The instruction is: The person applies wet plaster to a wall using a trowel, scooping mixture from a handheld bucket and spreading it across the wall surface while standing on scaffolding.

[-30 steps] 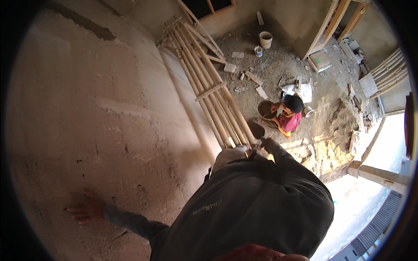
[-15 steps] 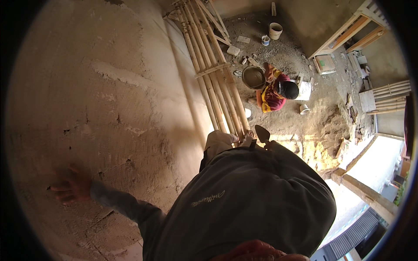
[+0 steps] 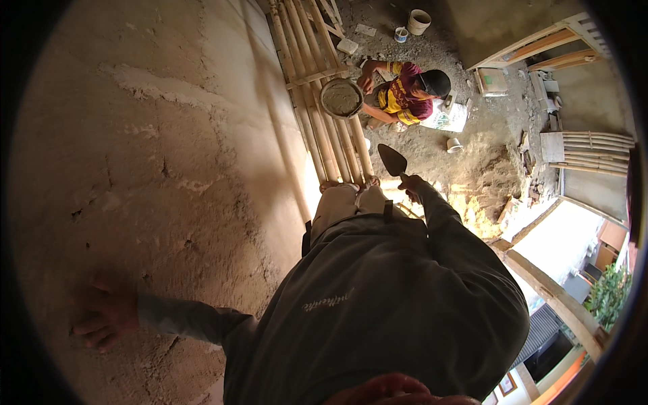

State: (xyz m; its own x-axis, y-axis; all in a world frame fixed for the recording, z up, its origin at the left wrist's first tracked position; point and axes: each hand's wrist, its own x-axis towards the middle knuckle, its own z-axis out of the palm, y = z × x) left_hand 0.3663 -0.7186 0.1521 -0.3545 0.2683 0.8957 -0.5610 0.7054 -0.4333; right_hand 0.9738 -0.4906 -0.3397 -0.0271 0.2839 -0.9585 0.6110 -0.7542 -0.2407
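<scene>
My left hand (image 3: 106,313) is against the rough plastered wall (image 3: 155,223), its fingers spread and somewhat blurred. In my right hand (image 3: 416,188) is a pointing trowel (image 3: 393,160) with a dark, leaf-shaped blade, held out past my waist. Below, a co-worker (image 3: 408,94) in a maroon and yellow shirt has both hands at a round basin (image 3: 341,98) of grey wet mortar. The basin overlaps the bamboo platform (image 3: 329,150) in view; whether it rests on the poles I cannot tell. My bare feet stand on those poles, close to the wall.
Buckets (image 3: 419,22) and a small white pail (image 3: 401,34) stand on the rubble-strewn floor. A white sack (image 3: 451,117) lies beside the co-worker, near a tipped cup-shaped container (image 3: 454,145). Wooden frames (image 3: 540,46) and a bamboo stack (image 3: 594,150) line the right side.
The co-worker has lifted the mortar basin from the floor toward the bamboo platform. My right hand has reached outward with the trowel. My left hand stays at the wall, slightly lower in view.
</scene>
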